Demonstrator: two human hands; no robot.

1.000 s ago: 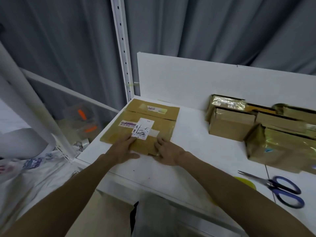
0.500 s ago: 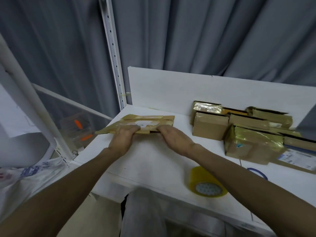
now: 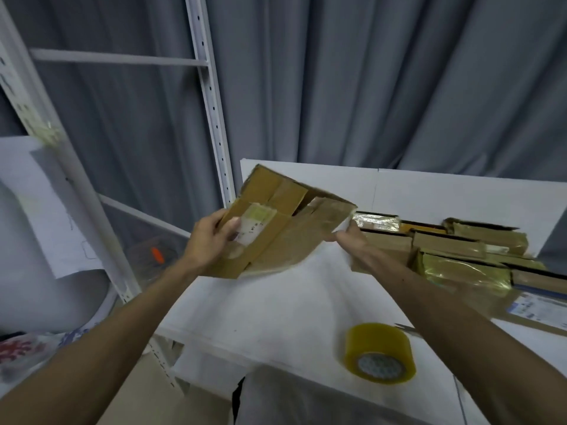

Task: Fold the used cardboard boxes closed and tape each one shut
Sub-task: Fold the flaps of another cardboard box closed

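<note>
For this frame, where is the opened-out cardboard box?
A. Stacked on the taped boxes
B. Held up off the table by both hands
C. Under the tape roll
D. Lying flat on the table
B: the left hand grips the left end of the cardboard box and the right hand holds its right edge, so it hangs tilted above the white table.

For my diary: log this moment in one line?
left grip: holds cardboard box | right grip: pinches box corner | box: tilted, above table | tape roll: on table
</note>
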